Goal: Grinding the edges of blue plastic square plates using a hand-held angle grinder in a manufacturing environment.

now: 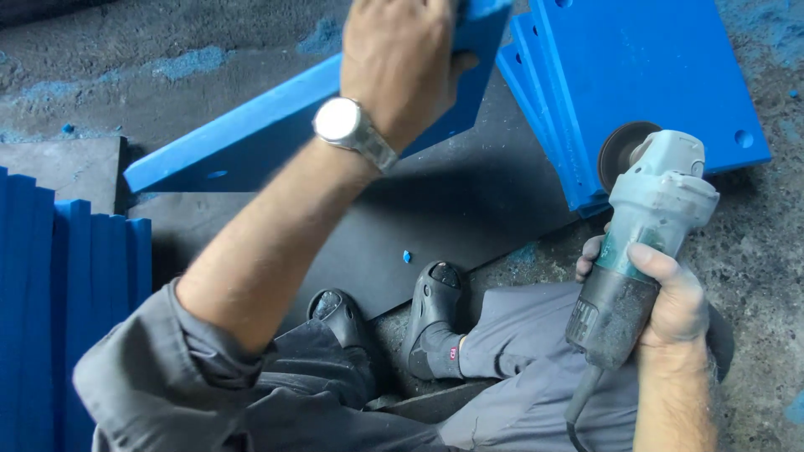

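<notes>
L hand (400,63) clenched on blue panel's (251,138) top edge, R hand (670,305) gripping angle grinder (641,243) beside.

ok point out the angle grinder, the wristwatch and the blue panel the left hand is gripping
angle grinder (649,226): head view, on the pale green body just above the right hand.
wristwatch (337,120): head view, on the round silver face at the left wrist.
blue panel (251,138): head view, on the flat face left of the left hand.
</notes>
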